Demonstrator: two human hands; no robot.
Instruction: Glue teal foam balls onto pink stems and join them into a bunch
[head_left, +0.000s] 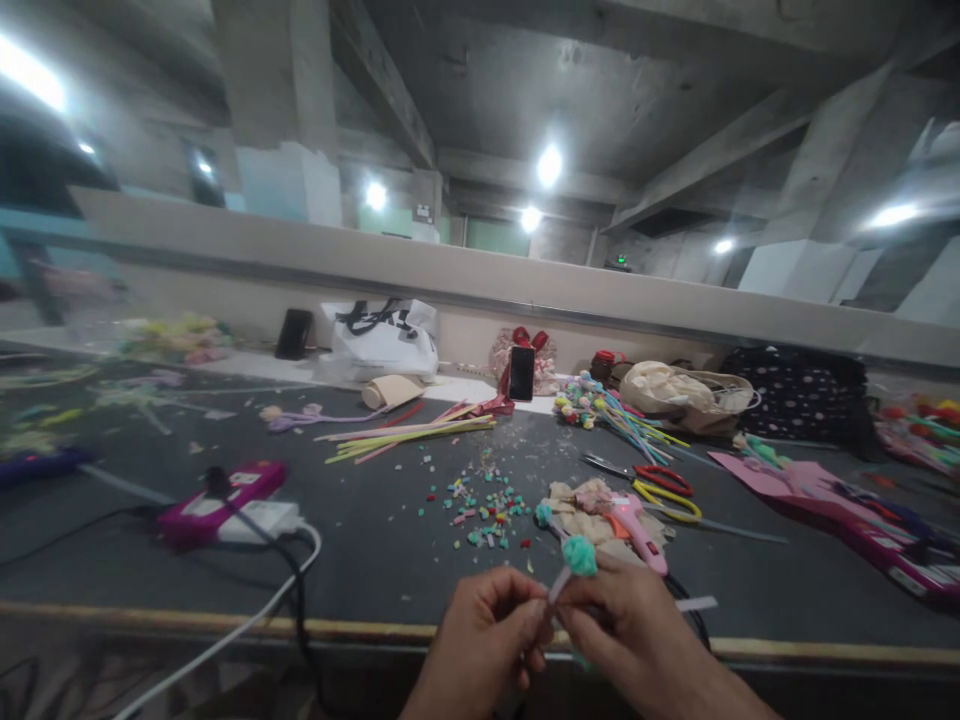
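Close to the table's front edge, my left hand [491, 625] and my right hand [626, 620] meet with fingertips pinched together. Between them is a pale stem topped by a teal craft flower [580, 556]; both hands grip the stem just below the flower. A pale strip [697, 603] sticks out to the right from behind my right hand. Just beyond lies a pink glue gun [639, 535] on a crumpled beige heap [581, 522]. Another small teal flower [544, 513] rests at the heap's left side. Scissors [664, 482] with red and yellow handles lie behind it.
Teal, red and pink scraps [491, 510] cover the middle. Behind them lie coloured stems [412, 437], a flower bundle [585, 400] and an upright phone [521, 373]. Left, a magenta power strip [217, 505] trails a white cable [247, 610]. A white bag [386, 340] stands at the back.
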